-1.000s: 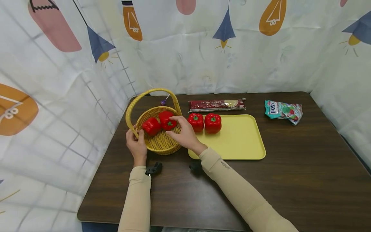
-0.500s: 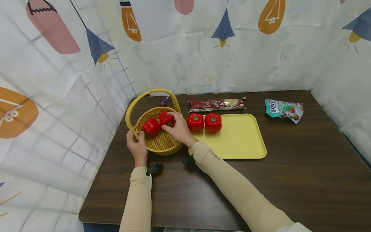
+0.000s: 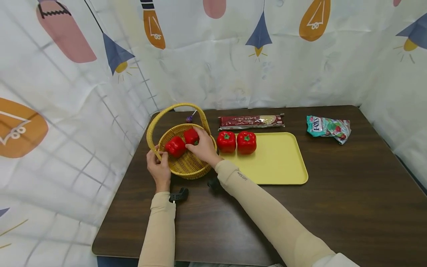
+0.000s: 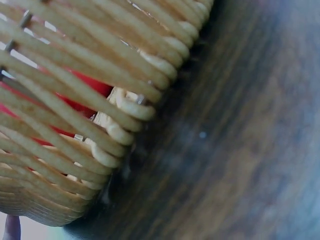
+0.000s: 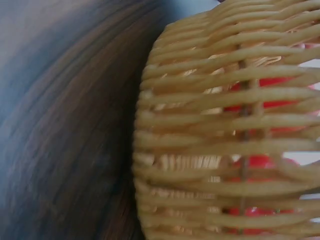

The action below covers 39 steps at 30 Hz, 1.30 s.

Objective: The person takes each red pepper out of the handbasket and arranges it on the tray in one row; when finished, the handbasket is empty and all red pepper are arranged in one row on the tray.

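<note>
A yellow wicker basket (image 3: 186, 167) with an arched handle stands on the left of the table. My left hand (image 3: 159, 170) grips its rim at the left, by the foot of the handle. Two red bell peppers lie inside: one bell pepper (image 3: 175, 147) at the left, and another bell pepper (image 3: 191, 136) further back, which my right hand (image 3: 204, 147) holds between thumb and fingers. That hand partly covers the pepper. Both wrist views are filled by the basket's woven wall (image 4: 75, 110), with red showing through the gaps.
A yellow tray (image 3: 277, 163) lies right of the basket, with two more bell peppers (image 3: 237, 142) at its left end. Behind it is a long dark red packet (image 3: 251, 121). A teal candy bag (image 3: 328, 128) lies far right, and a purple lollipop (image 3: 189, 119) behind the basket.
My right hand has moved left and closed on the back pepper, which has shifted slightly back in the basket. My left hand stays on the rim.
</note>
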Available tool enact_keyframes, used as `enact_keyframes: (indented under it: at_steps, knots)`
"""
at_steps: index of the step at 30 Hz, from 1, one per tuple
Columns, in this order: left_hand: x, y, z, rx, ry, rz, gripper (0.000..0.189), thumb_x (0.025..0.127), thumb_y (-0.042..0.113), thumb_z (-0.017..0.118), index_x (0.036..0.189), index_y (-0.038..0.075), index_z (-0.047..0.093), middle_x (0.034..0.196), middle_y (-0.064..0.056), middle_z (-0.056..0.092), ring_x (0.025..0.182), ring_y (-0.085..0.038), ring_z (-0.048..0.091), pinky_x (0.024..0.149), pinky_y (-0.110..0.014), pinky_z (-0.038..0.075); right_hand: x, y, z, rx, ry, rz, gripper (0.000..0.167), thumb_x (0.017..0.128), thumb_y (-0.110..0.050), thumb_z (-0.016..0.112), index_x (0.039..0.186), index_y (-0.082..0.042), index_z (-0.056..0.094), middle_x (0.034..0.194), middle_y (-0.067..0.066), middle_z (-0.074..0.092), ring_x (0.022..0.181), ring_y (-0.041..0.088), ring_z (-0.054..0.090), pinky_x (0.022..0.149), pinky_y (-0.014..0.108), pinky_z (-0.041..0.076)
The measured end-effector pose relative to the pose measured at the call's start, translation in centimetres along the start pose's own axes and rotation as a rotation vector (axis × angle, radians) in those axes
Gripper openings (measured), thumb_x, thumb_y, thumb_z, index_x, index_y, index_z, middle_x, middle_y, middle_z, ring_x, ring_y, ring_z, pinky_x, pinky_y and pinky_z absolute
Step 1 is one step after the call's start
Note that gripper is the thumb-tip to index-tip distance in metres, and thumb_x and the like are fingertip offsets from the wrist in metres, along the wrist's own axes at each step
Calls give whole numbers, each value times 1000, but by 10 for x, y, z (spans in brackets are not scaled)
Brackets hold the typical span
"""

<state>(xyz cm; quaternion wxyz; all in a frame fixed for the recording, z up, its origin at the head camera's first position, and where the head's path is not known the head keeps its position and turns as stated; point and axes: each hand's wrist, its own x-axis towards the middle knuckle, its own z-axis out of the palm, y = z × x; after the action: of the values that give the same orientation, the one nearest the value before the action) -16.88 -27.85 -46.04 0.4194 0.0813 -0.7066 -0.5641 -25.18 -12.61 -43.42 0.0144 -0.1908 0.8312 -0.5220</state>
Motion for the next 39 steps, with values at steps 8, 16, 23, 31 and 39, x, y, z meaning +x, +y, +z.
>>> enact_keyframes:
  at_steps: [8, 16, 23, 31, 39]
  knots:
    - [1, 0, -1, -22, -8, -15, 10, 88, -8, 59, 92, -17, 57, 126, -33, 50, 109, -44, 53, 78, -19, 44, 4, 0, 3, 0, 13, 66, 68, 85, -25, 76, 145, -14, 45, 143, 10, 46, 126, 27, 48, 103, 41, 42]
    - [0, 1, 0, -28, -13, -33, 8, 87, -7, 58, 86, -15, 56, 128, -34, 48, 114, -44, 51, 79, -19, 44, 0, -2, 9, -30, 21, 107, 59, 83, -24, 78, 137, -17, 52, 141, 10, 38, 123, 27, 46, 101, 43, 44]
    - [0, 0, 0, -11, -10, -29, 13, 89, -4, 59, 86, -15, 55, 127, -36, 45, 114, -46, 49, 81, -19, 43, 2, -4, 10, -64, -12, 123, 66, 82, -23, 79, 141, -16, 49, 144, 13, 38, 125, 30, 47, 102, 45, 42]
    - [0, 0, 0, 20, 24, 7, 12, 89, -3, 59, 82, -13, 54, 119, -39, 42, 96, -28, 48, 74, -21, 38, 10, -3, 14, -72, -32, 156, 65, 85, -23, 76, 144, -21, 48, 141, 14, 43, 122, 30, 49, 101, 45, 42]
    - [-1, 1, 0, 14, 14, -4, 13, 90, -1, 60, 82, -10, 55, 119, -40, 41, 98, -13, 46, 78, -22, 39, 16, 0, 19, -125, -12, 159, 70, 85, -25, 76, 147, -22, 44, 139, 15, 46, 121, 31, 52, 100, 46, 43]
